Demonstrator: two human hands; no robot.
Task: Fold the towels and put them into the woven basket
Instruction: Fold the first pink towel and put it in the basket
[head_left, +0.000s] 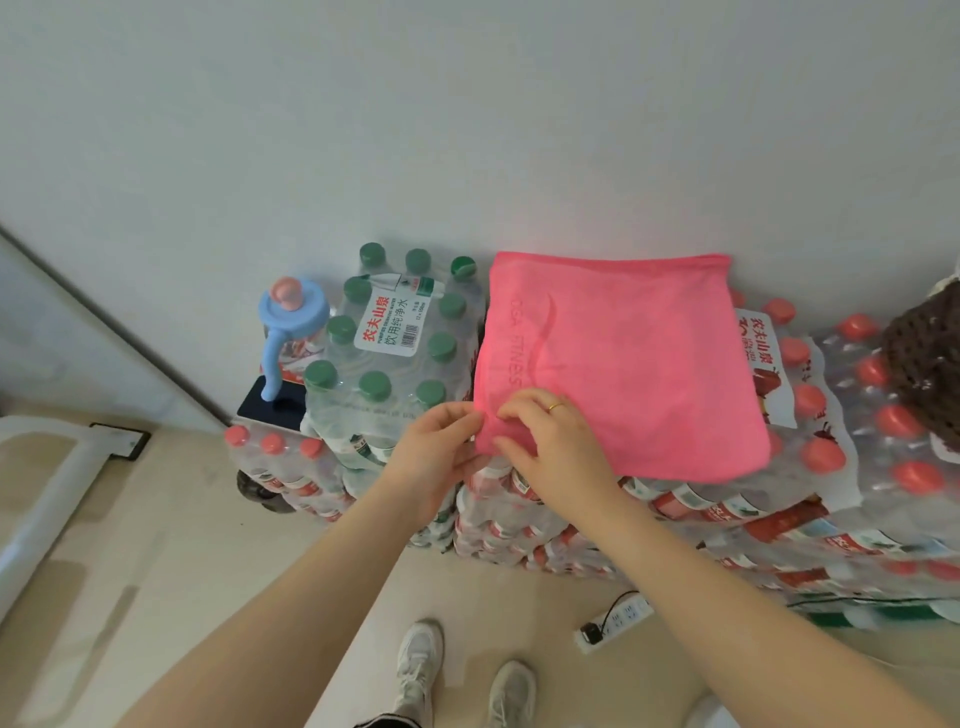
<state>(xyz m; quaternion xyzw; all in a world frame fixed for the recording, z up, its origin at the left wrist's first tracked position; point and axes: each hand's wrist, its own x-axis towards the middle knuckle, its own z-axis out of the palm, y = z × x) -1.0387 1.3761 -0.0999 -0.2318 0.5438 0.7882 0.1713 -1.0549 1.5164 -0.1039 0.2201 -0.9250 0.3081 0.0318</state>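
Note:
A pink towel (628, 364) lies spread flat and folded into a rough square on top of stacked shrink-wrapped packs of red-capped water bottles (810, 431). Both hands meet at its near left corner. My left hand (441, 452) pinches the corner's edge from the left. My right hand (550, 441), with a ring on one finger, curls its fingers over the same corner from above. A dark brown woven basket (924, 364) stands at the far right on the bottle packs, cut off by the frame edge.
A pack of green-capped bottles (395, 353) stands left of the towel, with a blue and pink handled bottle (288, 322) on a dark box beside it. A white wall is behind. A power strip (613, 623) lies on the floor near my shoes.

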